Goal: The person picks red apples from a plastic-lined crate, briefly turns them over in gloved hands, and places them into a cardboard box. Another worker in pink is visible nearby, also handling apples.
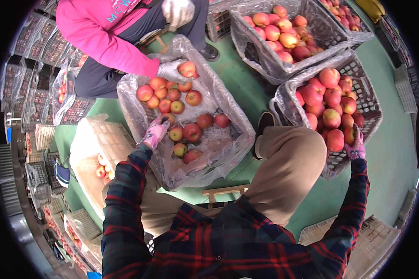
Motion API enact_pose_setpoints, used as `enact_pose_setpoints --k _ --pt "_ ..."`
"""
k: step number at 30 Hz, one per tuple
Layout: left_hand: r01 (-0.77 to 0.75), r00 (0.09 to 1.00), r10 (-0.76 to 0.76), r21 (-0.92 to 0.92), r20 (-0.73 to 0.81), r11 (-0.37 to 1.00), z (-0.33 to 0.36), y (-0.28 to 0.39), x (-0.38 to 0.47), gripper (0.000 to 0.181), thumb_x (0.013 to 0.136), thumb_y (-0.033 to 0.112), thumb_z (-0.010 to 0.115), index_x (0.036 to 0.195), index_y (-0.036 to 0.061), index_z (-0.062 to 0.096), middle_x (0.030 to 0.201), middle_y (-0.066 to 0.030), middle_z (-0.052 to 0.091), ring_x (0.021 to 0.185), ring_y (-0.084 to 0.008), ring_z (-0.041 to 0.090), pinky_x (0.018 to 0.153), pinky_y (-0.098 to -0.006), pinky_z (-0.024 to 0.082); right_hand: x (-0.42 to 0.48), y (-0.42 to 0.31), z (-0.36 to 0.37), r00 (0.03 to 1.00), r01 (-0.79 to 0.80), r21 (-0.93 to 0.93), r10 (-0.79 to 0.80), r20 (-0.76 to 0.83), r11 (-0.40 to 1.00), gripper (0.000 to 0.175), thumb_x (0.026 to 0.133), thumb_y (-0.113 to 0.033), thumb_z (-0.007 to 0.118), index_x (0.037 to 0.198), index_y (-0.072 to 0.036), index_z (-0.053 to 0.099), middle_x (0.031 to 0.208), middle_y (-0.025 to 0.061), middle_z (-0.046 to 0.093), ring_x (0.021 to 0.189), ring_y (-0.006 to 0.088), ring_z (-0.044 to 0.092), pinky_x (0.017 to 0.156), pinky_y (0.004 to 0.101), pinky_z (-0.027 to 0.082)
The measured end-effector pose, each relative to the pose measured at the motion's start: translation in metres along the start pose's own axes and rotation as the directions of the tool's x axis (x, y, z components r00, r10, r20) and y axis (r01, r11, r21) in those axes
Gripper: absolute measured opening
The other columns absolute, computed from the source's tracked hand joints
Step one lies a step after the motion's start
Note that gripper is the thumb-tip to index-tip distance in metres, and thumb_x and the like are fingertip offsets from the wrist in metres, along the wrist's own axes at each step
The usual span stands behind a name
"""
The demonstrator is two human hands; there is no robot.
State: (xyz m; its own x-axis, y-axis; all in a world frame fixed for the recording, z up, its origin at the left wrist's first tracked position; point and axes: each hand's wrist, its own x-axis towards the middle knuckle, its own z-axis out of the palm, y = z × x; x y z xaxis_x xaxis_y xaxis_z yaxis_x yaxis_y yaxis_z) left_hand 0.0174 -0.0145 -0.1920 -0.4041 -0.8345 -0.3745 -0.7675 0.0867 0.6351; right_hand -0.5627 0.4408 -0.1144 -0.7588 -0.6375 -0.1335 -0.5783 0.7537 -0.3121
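My left hand [155, 133], in a pink patterned glove with dark fingertips, reaches into a plastic-lined crate [235, 130] in front of me. Its fingertips meet a red-yellow apple [168, 119]; whether they grip it is hidden. Several loose apples lie around it, among them a large red apple [192, 132]. On the right, my right hand [356, 148], gloved alike, curls around an apple [349, 135] at the near side of another lined crate [372, 97]. That crate holds a heap of red apples [331, 118].
Opposite me a seated person in a pink top has a gloved hand [169, 70] at an apple [186, 69] in the middle crate. Another lined crate of apples [237, 38] stands far right. A light-coloured crate [104, 136] is at left, with stacked crates [38, 83] behind.
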Motion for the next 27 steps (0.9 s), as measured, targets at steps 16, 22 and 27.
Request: enact_pose_setpoints --k 16,22,27 --pt "-0.083 0.963 -0.066 0.523 0.260 0.848 0.095 0.022 0.015 0.076 0.067 0.036 0.072 0.129 0.0033 0.041 0.125 -0.0208 0.050 0.116 -0.0357 0.047 0.095 -0.0423 0.040 0.029 0.025 0.011 0.967 -0.185 -0.172 0.211 0.141 0.967 0.091 0.080 -0.034 0.066 0.146 -0.021 0.006 0.133 0.0263 0.036 0.118 0.0448 0.042 0.096 0.0462 0.040" --pt "0.075 0.942 -0.016 -0.163 0.335 0.984 0.063 0.020 0.018 0.055 0.083 0.030 0.060 0.127 0.0012 0.045 0.121 -0.0161 0.054 0.114 -0.0262 0.052 0.093 -0.0339 0.043 0.032 0.006 0.002 0.998 0.060 -0.154 -0.062 -0.011 0.986 0.078 0.080 -0.025 0.065 0.144 -0.019 0.021 0.139 0.0260 0.030 0.126 0.0420 0.036 0.101 0.0437 0.037" --pt "0.484 0.841 0.193 -0.862 0.506 0.152 0.042 0.088 -0.005 0.037 0.095 0.022 0.043 0.126 0.0016 0.045 0.120 -0.0105 0.054 0.111 -0.0224 0.052 0.095 -0.0394 0.044 0.025 -0.148 -0.052 0.957 0.283 0.364 -0.287 -0.044 0.887 0.053 0.084 -0.013 0.060 0.132 -0.003 0.040 0.123 0.0168 0.052 0.104 0.0246 0.057 0.088 0.0340 0.047"
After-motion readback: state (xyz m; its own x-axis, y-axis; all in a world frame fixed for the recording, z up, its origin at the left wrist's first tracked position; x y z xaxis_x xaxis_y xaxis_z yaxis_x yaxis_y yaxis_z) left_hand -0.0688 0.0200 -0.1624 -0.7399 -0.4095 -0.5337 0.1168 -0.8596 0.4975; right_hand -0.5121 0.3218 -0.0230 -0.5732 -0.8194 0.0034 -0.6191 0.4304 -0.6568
